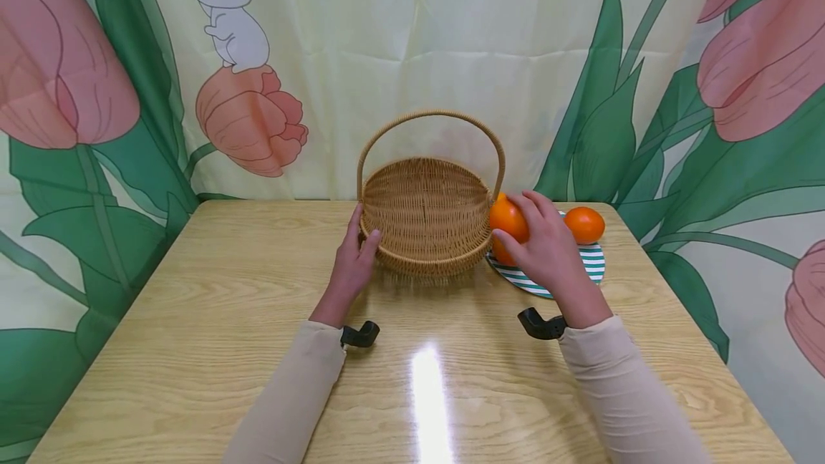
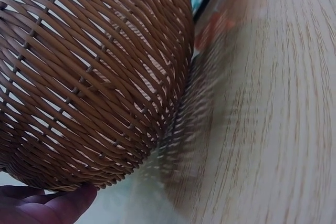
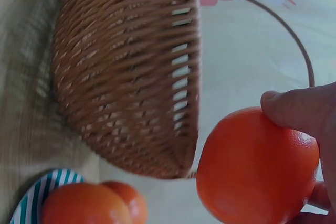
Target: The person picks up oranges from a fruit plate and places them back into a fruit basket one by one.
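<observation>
A brown wicker basket [image 1: 425, 217] with a tall arched handle [image 1: 430, 113] stands near the table's back edge. At its left side, my left hand [image 1: 353, 261] grips the rim, thumb toward the front. My right hand [image 1: 553, 248] holds an orange [image 1: 508, 216] between thumb and fingers, just off the basket's right rim. The right wrist view shows this orange [image 3: 254, 169] raised above the other fruit. Below it, another orange [image 1: 505, 252] sits on a striped plate [image 1: 594, 261], partly hidden by the hand. One more orange [image 1: 584, 225] lies at the plate's back right.
The light wooden table [image 1: 213, 321] ends at a back edge close behind the basket. Behind hangs a curtain [image 1: 361, 34] printed with tulips and a white rabbit. A black wrist mount [image 1: 541, 324] juts inward from the right wrist, and a similar mount [image 1: 361, 334] from the left.
</observation>
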Available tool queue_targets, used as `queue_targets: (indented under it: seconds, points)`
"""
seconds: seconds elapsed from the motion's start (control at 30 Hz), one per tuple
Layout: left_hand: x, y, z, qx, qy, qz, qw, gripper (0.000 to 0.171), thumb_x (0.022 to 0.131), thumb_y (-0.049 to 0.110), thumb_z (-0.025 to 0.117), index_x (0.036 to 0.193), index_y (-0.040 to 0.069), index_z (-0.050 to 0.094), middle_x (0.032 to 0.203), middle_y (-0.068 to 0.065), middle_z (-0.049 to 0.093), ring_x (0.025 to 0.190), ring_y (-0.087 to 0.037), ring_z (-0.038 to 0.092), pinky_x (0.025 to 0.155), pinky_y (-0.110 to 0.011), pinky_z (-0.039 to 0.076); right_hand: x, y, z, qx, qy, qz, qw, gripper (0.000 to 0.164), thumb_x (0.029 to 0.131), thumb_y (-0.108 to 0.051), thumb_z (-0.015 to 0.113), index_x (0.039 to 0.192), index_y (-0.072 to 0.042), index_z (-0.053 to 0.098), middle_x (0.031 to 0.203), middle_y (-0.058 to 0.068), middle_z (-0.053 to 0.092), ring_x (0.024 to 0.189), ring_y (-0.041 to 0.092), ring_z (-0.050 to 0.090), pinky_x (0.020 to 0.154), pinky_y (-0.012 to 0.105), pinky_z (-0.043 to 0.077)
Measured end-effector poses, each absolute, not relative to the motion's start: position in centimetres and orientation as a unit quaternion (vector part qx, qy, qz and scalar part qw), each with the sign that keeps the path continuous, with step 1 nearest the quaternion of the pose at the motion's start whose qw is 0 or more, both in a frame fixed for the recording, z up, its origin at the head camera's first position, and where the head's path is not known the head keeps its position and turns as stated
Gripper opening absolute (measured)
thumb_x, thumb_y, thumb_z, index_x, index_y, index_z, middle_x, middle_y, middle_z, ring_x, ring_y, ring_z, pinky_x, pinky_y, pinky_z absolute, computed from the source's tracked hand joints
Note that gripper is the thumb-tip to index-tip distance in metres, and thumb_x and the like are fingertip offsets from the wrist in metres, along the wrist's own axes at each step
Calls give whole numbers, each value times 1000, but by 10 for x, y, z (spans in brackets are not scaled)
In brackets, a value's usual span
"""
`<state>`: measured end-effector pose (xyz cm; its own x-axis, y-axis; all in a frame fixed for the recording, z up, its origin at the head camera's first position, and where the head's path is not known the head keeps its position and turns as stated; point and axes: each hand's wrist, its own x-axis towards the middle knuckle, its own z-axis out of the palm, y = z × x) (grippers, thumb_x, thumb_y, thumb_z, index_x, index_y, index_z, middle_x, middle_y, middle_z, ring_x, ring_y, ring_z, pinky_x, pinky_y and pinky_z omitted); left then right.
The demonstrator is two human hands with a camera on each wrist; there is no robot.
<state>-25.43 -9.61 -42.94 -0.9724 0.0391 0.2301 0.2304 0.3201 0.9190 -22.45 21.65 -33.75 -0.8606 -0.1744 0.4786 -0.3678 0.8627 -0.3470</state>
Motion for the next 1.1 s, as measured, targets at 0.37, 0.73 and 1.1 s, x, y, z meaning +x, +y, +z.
queue_targets:
  seconds: [0.37, 0.73, 1.1]
  points:
    - [-255, -97, -432, -84, -810, -574, 89, 65, 102, 47, 39, 156, 35, 6, 162, -10, 20, 146, -28, 26, 116, -51, 27, -231, 188, -333, 169, -930, 239, 222, 58, 88, -31, 70, 140, -15, 49, 144, 17, 43, 121, 41, 51, 87, 59, 51]
    - [-254, -98, -430, -78, -815, -567, 90, 64, 103, 42, 40, 156, 34, 7, 161, -8, 21, 146, -28, 27, 116, -51, 28, -242, 164, -337, 187, -928, 254, 200, 59, 88, -36, 70, 140, -17, 48, 144, 16, 42, 125, 39, 47, 90, 57, 50]
    - [-255, -95, -431, -84, -811, -570, 97, 65, 102, 43, 41, 157, 30, 9, 161, -10, 21, 147, -26, 25, 117, -48, 26, -250, 146, -344, 190, -945, 235, 122, 61, 89, -43, 67, 140, -18, 47, 141, 13, 43, 116, 36, 54, 93, 53, 50]
